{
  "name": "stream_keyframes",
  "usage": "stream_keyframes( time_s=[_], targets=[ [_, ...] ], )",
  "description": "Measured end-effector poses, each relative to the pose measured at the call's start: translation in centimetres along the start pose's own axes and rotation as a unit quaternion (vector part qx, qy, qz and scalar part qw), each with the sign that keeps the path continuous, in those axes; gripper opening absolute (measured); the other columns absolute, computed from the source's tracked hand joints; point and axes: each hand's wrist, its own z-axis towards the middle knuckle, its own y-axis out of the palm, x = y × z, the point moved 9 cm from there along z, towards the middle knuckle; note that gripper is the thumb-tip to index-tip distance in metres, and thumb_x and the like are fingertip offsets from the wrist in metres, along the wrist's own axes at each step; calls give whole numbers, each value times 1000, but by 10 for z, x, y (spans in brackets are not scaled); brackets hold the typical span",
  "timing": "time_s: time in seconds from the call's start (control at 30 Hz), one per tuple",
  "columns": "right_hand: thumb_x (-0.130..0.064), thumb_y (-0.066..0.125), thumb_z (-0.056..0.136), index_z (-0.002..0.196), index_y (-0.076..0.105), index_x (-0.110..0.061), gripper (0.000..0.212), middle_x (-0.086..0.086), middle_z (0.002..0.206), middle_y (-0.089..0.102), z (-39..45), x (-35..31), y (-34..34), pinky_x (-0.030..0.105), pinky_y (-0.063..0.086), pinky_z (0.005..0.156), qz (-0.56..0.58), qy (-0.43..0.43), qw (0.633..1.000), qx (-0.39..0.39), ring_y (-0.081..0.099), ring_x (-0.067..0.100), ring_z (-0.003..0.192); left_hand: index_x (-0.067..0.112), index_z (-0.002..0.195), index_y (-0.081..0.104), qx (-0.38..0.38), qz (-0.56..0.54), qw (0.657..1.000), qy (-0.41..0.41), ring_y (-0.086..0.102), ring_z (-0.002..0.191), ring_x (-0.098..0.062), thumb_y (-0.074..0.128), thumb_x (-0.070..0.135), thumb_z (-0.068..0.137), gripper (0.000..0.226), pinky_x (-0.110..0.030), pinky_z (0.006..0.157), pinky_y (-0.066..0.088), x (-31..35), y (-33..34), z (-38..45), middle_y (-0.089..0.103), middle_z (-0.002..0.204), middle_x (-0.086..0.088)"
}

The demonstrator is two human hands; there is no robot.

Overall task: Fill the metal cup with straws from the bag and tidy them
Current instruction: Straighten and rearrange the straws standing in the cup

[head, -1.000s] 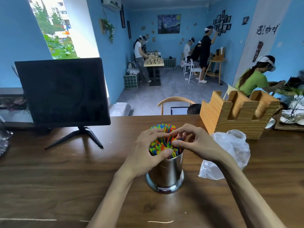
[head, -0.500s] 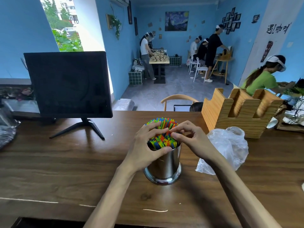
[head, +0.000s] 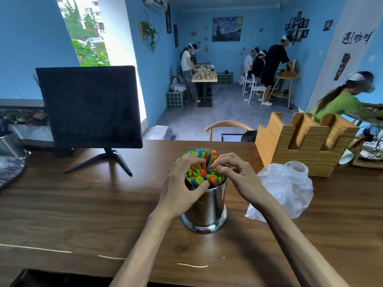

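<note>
A shiny metal cup point(head: 205, 210) stands upright on the wooden counter point(head: 83, 204), packed with a bundle of colourful straws point(head: 204, 162) that stick out above its rim. My left hand point(head: 182, 183) curls round the left side of the bundle, thumb at the cup's rim. My right hand point(head: 234, 175) curls round the right side, its fingertips on the straw tops. A crumpled clear plastic bag point(head: 286, 187) lies just right of the cup.
A black monitor point(head: 89, 106) on a stand sits at the back left. A wooden holder point(head: 300, 141) stands at the back right behind the bag. Foil-like items point(head: 10, 162) lie at the far left. People work at tables beyond the counter.
Both hands stay wrapped round the straws, fingers shifting slightly over the tops. The view has tilted and moved a little; cup and bag stay put.
</note>
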Motion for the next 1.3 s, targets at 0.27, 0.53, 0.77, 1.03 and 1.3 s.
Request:
stream_keyframes(
  time_s=[0.27,0.53,0.77,1.03,1.3],
  targets=[
    [-49,86,76,114,67,-33,45,-10,126,54,-9,0,3,13,45,90,-61,-42,996,-48,54,8,123,40,117,61,48,2,999,8,49,131,-6,75,48,77,43,-44,106,48,2,2,0,55,131,17],
    [-28,80,85,108,72,-24,25,-8,120,60,-5,2,-1,18,42,88,-50,-60,997,-18,56,15,122,38,107,60,58,20,998,3,53,124,-6,76,40,81,31,-41,101,50,4,2,1,55,120,19],
    [-16,76,89,106,72,-18,17,-4,118,59,-7,-3,3,17,44,94,-50,-78,996,-4,57,11,118,41,94,52,36,45,998,-8,55,117,-7,66,46,75,24,-24,93,47,7,2,8,53,112,21],
    [-5,79,84,99,66,-16,23,-4,112,54,-5,-8,5,26,48,96,-104,-84,991,14,56,8,113,46,106,55,65,28,997,-32,51,109,-4,57,44,71,35,-23,94,45,4,3,9,56,112,20],
    [-4,77,84,99,62,-15,24,-6,113,54,-5,-4,6,17,42,100,-105,-78,991,28,55,6,115,37,102,67,62,36,997,-23,53,117,-8,69,28,82,22,-28,99,47,5,2,7,56,117,18]
  ],
)
